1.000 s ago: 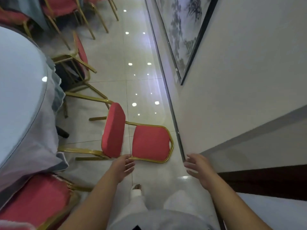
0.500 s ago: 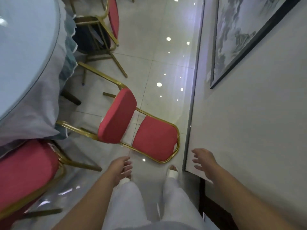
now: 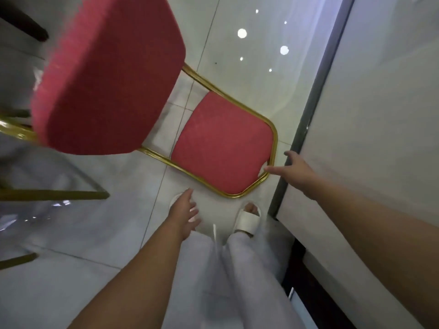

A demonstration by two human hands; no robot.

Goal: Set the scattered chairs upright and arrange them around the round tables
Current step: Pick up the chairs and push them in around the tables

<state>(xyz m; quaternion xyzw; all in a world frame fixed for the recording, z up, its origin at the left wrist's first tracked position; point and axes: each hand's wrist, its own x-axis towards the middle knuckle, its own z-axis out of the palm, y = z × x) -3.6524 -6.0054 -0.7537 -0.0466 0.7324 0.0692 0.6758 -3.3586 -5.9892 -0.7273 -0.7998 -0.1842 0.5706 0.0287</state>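
Far left: gold legs of another chair, blurred. Tipped chair lies on its back on the tiled floor, red seat raised, backrest flat beside the wall. Left hand hovers below the backrest frame, fingers loosely spread, holding nothing. White slipper just beside it. Right hand splayed wide at the frame's corner; contact unclear.
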